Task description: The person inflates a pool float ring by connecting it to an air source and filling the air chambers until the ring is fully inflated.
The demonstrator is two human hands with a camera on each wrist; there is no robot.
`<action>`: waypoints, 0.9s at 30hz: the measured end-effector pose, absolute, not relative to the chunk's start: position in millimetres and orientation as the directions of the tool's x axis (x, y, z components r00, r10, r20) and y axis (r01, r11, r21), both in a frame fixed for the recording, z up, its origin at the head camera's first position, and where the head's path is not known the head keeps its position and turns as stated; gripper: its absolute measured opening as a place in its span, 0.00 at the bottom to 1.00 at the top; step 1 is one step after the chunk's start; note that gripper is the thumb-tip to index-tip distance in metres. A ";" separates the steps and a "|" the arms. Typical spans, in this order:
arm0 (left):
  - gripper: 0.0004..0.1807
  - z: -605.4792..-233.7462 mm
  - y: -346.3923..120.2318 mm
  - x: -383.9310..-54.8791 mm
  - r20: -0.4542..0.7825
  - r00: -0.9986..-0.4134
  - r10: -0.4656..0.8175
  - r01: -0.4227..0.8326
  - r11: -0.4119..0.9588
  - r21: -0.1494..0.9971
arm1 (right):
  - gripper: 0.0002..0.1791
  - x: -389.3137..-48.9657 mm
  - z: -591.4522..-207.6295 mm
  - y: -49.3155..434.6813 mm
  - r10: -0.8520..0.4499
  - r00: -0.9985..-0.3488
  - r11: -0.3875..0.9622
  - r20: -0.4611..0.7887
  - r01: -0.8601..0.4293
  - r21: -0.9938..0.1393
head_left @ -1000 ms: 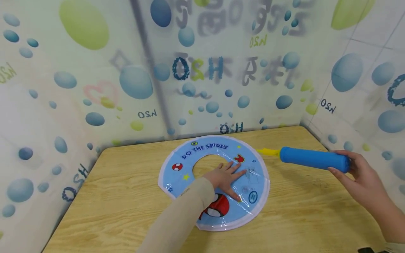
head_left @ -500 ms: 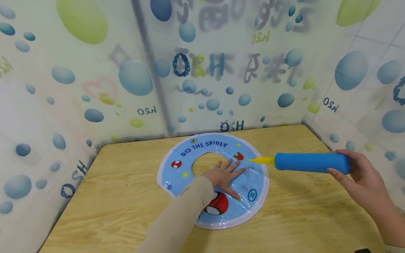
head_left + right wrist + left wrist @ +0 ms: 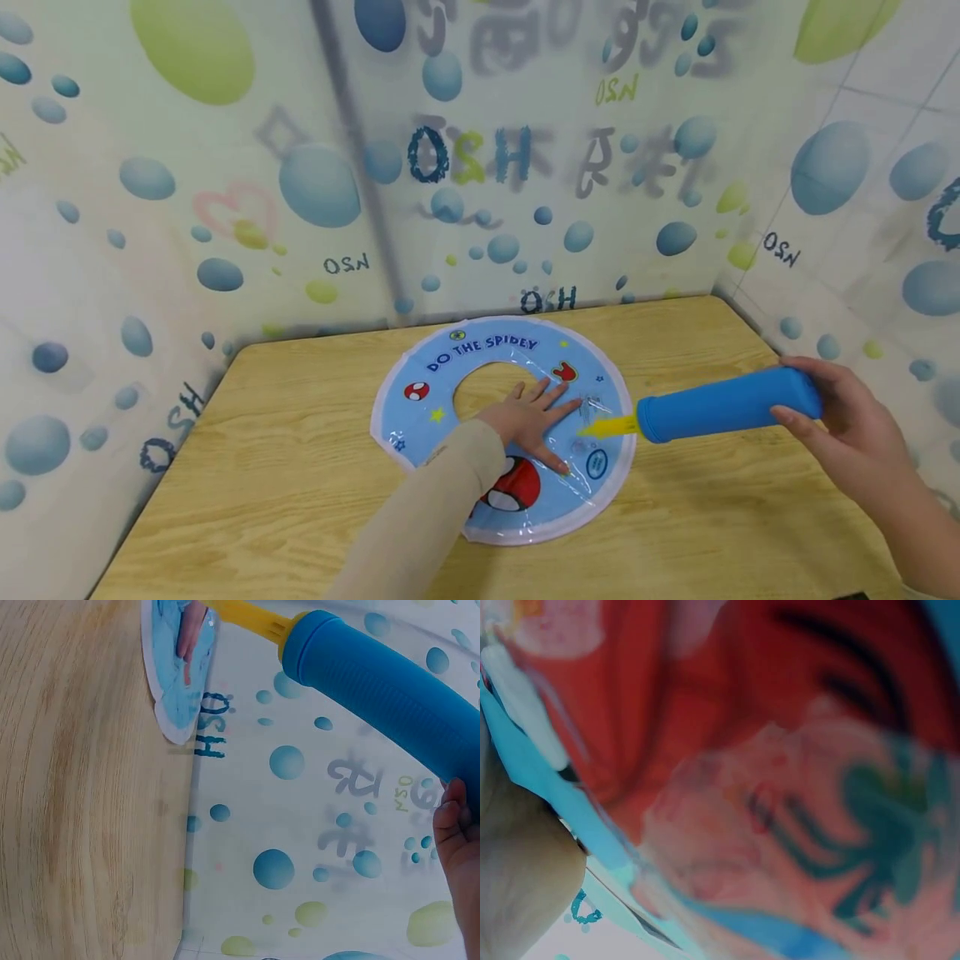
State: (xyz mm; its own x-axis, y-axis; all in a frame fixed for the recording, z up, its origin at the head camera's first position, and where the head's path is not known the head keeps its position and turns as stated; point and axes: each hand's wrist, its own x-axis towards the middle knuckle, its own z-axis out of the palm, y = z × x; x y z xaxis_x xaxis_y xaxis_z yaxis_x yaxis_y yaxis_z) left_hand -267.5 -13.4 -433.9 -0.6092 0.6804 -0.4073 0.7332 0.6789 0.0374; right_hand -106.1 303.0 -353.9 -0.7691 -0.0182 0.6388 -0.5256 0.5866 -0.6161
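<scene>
A flat, uninflated swim ring [image 3: 566, 512], light blue with a pale rim and printed lettering, lies on the table. My left hand [image 3: 531, 423] rests on its right half, palm down with fingers spread. In my right hand [image 3: 851, 429] I hold a blue hand pump [image 3: 727, 406] by its rear end, at the right of the head view. The pump's yellow nozzle [image 3: 611, 427] points left over the ring's right side; whether it touches the ring cannot be told. The left wrist view is filled by blurred red print [image 3: 697, 697], and my left fingers are hidden there.
The wooden table [image 3: 285, 433] ends at the back against a pale curtain [image 3: 480, 225] with blue and green bubble prints. Similar panels stand at the left and right sides. A small dark object [image 3: 852, 596] shows at the bottom right edge.
The pump has tilted so its nozzle swings nearer me, from beside the ring's right rim to over its right side. My left hand and the ring stay in place.
</scene>
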 end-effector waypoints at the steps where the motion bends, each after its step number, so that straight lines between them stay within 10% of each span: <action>1: 0.59 -434.3 -13.5 -267.5 -0.406 -0.610 0.680 0.733 0.679 0.037 | 0.30 -105.2 -353.3 302.2 -0.021 -0.768 0.585 0.641 -0.529 -0.615; 27: 0.59 -434.8 -12.8 -267.6 -0.399 -0.607 0.687 0.735 0.677 0.048 | 0.34 -104.6 -337.9 294.4 -0.140 -0.778 0.630 0.612 -0.547 -0.552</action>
